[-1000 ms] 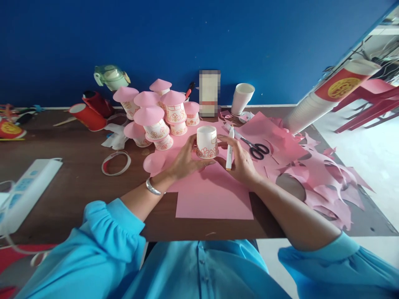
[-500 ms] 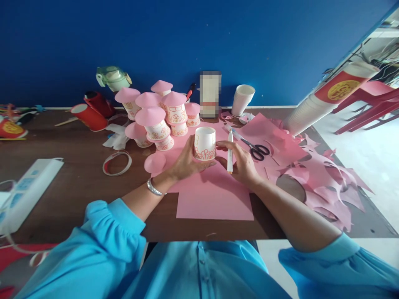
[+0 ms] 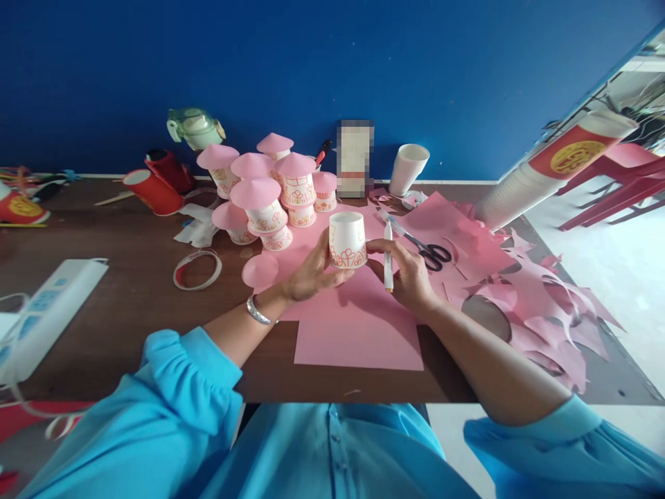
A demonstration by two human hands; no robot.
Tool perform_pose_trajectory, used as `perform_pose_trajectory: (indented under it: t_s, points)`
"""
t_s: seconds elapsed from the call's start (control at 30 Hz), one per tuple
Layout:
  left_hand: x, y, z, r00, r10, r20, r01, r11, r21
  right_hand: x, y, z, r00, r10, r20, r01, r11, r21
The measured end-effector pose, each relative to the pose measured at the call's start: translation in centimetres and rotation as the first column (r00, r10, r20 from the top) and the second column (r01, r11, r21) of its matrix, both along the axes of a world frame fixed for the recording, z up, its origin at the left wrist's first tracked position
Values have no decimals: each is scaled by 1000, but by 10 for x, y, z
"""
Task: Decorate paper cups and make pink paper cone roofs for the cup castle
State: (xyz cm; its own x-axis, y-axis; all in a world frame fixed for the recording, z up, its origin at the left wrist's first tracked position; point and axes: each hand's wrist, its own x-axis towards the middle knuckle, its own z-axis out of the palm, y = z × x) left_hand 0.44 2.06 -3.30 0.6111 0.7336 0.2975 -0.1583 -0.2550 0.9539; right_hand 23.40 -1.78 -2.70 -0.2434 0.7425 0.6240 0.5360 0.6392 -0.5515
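Observation:
An upside-down white paper cup [image 3: 347, 239] with orange drawings around its rim is held just above a pink paper sheet [image 3: 358, 326]. My left hand [image 3: 312, 272] grips it from the left and below. My right hand [image 3: 408, 272] holds a white marker [image 3: 387, 262] upright between its fingers, and its fingertips touch the cup's right side. Behind the cup stands a cluster of decorated cups with pink cone roofs [image 3: 264, 190].
Black-handled scissors [image 3: 430, 254] lie right of my hands on pink paper scraps [image 3: 530, 291]. A stack of white cups [image 3: 408, 168], red cups [image 3: 153, 190], a tape ring [image 3: 197, 269] and a white power strip [image 3: 46, 312] sit on the brown table [image 3: 125, 305].
Both hands have turned the cup slightly and lifted it a little; the marker has stayed in my right hand. The view has shifted slightly.

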Motion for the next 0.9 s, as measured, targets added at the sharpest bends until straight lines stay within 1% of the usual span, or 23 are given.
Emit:
perform_pose_trajectory:
  t_s: [0.27,0.33,0.43,0.57,0.8,0.9]
  points:
    - [0,4,0,999,23,43,-19,996,-87,0,0,2,1000,-1,-3,1,1000,-22]
    - [0,5,1,999,10,43,-6,995,-99,0,-1,2,1000,6,-7,-6,1000,-22]
    - [-2,5,2,998,-37,47,44,988,-148,0,-1,3,1000,12,-5,-12,1000,-15]
    - [-5,6,1,995,-76,66,89,972,-219,-1,-1,3,1000,27,-4,-27,999,33]
    - [-1,7,2,995,-62,77,77,973,-217,-4,-2,3,999,50,-5,-49,992,117]
    - [-1,6,2,996,-54,73,71,965,-251,-5,-3,4,998,59,-13,-57,990,128]
